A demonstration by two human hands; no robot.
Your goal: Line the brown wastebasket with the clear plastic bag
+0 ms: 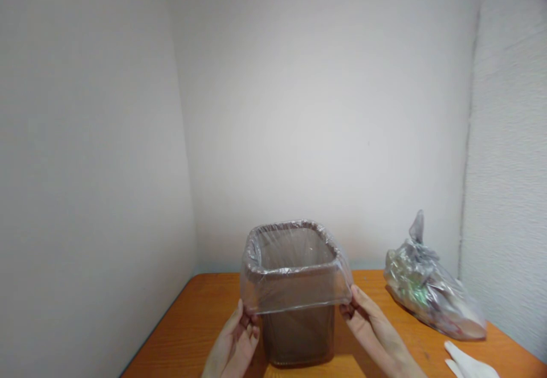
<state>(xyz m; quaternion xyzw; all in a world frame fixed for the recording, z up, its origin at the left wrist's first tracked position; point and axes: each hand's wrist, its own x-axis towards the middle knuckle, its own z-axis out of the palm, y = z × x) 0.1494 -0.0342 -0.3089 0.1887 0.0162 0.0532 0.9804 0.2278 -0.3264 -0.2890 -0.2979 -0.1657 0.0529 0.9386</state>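
A small brown square bin (297, 327) stands on an orange wooden table (192, 327), near its front. A clear plastic liner (294, 287) is folded over the bin's rim and hangs down the outside. My left hand (234, 344) pinches the liner's lower edge at the bin's left front corner. My right hand (367, 321) pinches the same edge at the right front corner. The fingers of both hands are closed on the plastic.
A tied clear bag full of rubbish (429, 290) lies on the table to the right of the bin, against the right wall. A white folded plastic piece (468, 362) lies at the front right. White walls close in the table on three sides.
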